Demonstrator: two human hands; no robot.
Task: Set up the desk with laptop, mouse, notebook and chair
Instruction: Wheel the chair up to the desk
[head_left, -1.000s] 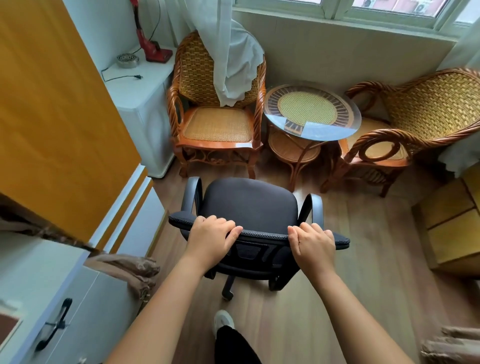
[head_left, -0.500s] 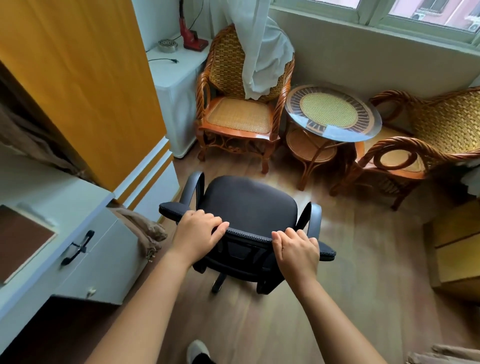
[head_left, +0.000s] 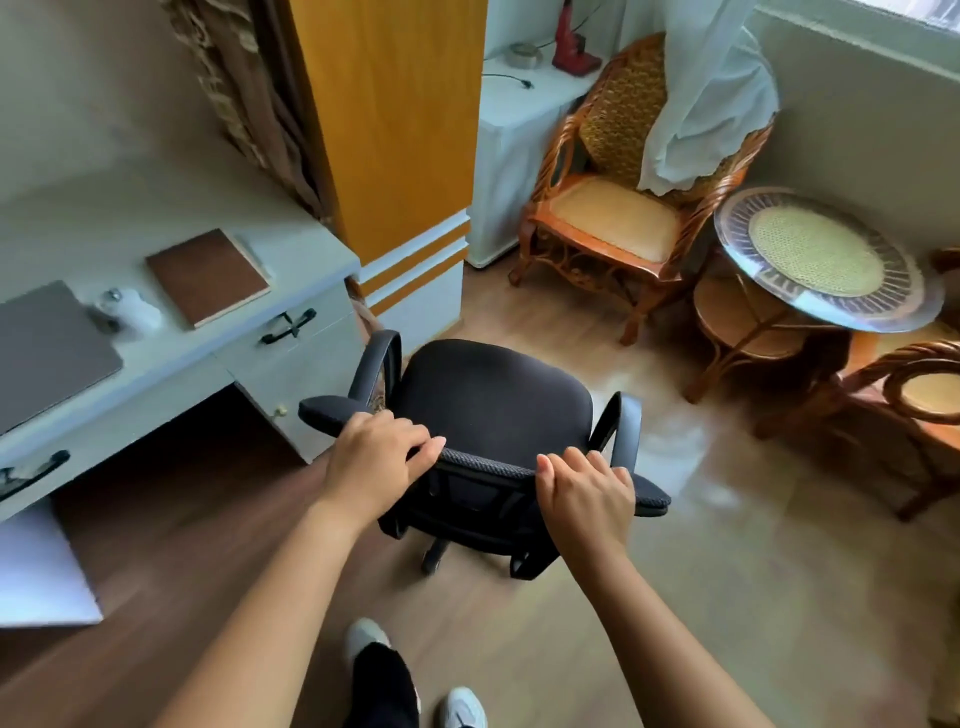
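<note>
A black office chair (head_left: 493, 400) on wheels stands on the wooden floor just right of the desk (head_left: 171, 364). My left hand (head_left: 376, 460) and my right hand (head_left: 587, 491) both grip the top edge of its backrest from behind. On the pale desk top lie a closed grey laptop (head_left: 47, 353) at the left, a white mouse (head_left: 132, 309) beside it, and a brown notebook (head_left: 208, 278) further right. The chair's left armrest sits close to the desk's drawer unit.
An orange and white wardrobe (head_left: 395, 156) rises behind the desk. Two wicker armchairs (head_left: 623, 208) and a round glass-topped table (head_left: 826, 260) fill the far right by the window. A white cabinet (head_left: 519, 130) stands in the corner. My feet (head_left: 415, 675) are behind the chair.
The view has swung left, bringing the desk with laptop, mouse and notebook into sight. The chair, held by both hands, has turned and moved toward the desk.
</note>
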